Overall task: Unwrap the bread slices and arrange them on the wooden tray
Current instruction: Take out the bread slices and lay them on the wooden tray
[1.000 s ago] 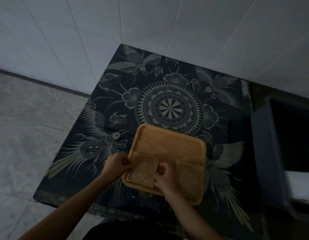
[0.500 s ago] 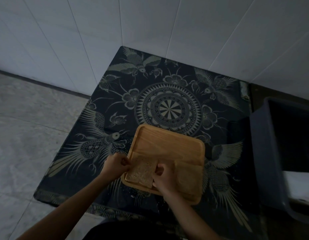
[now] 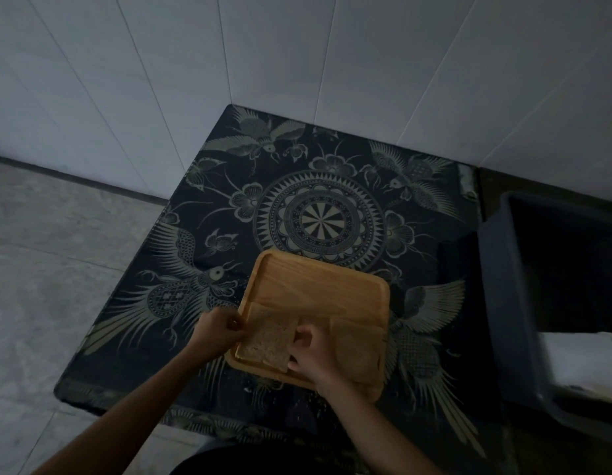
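Observation:
A square wooden tray lies on the dark patterned tablecloth. A brown bread slice rests flat in the tray's near left corner. My left hand pinches its left edge at the tray rim, and my right hand holds its right edge with curled fingers. A second, paler slice lies flat in the tray's near right part, beside my right hand. The far half of the tray is bare wood. No wrapper shows.
The table with its bird and mandala pattern stands against a white tiled wall. A dark plastic bin stands close on the right, with something white inside. Grey floor tiles lie to the left.
Both hands stay on the left slice; they and the slice have shifted only slightly within the tray's near left corner.

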